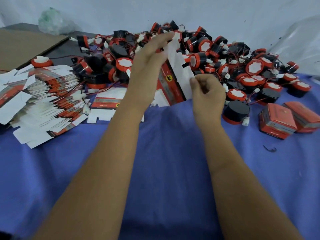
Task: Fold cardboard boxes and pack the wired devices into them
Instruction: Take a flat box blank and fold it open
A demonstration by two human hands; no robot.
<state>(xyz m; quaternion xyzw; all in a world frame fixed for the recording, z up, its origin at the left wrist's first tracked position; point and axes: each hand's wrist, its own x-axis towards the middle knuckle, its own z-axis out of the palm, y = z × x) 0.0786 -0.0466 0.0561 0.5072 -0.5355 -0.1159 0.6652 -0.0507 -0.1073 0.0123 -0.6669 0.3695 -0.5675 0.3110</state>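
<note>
A red, grey and white unfolded cardboard box is held up on edge between my hands above the blue cloth. My left hand lies against its left side with fingers straight, reaching up to the top flap. My right hand pinches the box's white right flap with curled fingers. Behind the box lies a big heap of black-and-red round wired devices with white plugs. One device sits close to my right hand.
A fanned stack of flat box blanks lies at the left, with one loose blank beside it. Two folded red boxes stand at the right. A brown cardboard sheet lies at the back left. A blue cloth covers the table.
</note>
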